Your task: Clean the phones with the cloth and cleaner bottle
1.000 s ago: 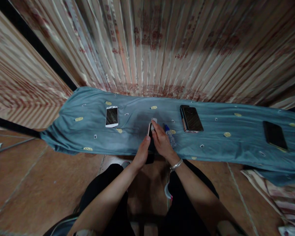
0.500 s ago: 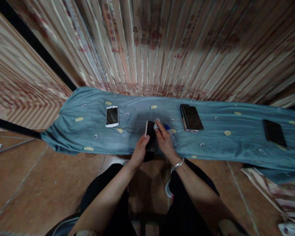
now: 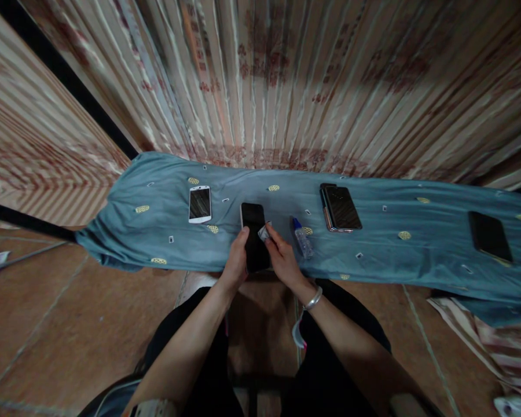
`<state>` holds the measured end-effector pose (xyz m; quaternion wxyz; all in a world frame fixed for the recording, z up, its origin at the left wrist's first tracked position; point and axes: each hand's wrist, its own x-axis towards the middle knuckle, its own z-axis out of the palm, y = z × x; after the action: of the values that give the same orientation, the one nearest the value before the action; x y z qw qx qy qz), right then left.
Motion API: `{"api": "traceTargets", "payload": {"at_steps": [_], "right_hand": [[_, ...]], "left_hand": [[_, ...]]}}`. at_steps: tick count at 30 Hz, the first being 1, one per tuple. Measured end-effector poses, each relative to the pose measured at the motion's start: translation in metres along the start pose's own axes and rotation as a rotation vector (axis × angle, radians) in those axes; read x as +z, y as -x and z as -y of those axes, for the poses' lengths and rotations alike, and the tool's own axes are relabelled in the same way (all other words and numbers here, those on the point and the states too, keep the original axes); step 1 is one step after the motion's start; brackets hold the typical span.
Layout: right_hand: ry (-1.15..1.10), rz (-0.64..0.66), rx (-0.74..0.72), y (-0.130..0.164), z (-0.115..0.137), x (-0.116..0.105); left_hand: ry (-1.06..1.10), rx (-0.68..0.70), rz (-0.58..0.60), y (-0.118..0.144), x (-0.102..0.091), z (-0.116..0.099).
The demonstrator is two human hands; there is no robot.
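A smartphone with a dark screen faces up between my hands, over the near edge of the cloth. My left hand grips its left side, thumb along the edge. Pinched in the fingers of my right hand is a small pale wipe, which lies against the phone's right side. Just right of that hand a clear bottle with a blue cap lies on the cloth.
A blue patterned cloth covers the long narrow surface. On it lie a white phone at left, stacked dark phones right of centre and another dark phone far right. A pleated curtain hangs behind.
The phone has shifted left and now shows its screen more fully. My right hand with the wipe has moved down and left across it, uncovering the bottle.
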<state>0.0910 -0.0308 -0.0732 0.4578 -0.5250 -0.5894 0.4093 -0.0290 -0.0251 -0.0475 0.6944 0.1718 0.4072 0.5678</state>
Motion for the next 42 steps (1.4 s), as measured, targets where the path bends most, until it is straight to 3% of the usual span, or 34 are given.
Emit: {"api": "traceTargets", "payload": {"at_steps": [11,17,21,31,42], "right_hand": [[-0.027,0.149,0.0,0.024,0.0,0.009],[0.084,0.172,-0.075,0.03,0.002,0.009],[0.228,0.182,-0.227,0.031,0.004,0.004],[0.522,0.154,-0.313,0.028,0.008,-0.006],[0.37,0.222,-0.321,0.037,0.018,0.01]], "left_hand": [[-0.047,0.091,-0.135,-0.003,0.001,-0.024],[0.002,-0.006,-0.157,-0.003,0.001,-0.035],[0.07,-0.054,-0.137,-0.005,0.0,-0.039],[0.106,-0.03,-0.189,-0.007,0.001,-0.035],[0.022,0.079,-0.286,-0.01,0.005,-0.024]]}}
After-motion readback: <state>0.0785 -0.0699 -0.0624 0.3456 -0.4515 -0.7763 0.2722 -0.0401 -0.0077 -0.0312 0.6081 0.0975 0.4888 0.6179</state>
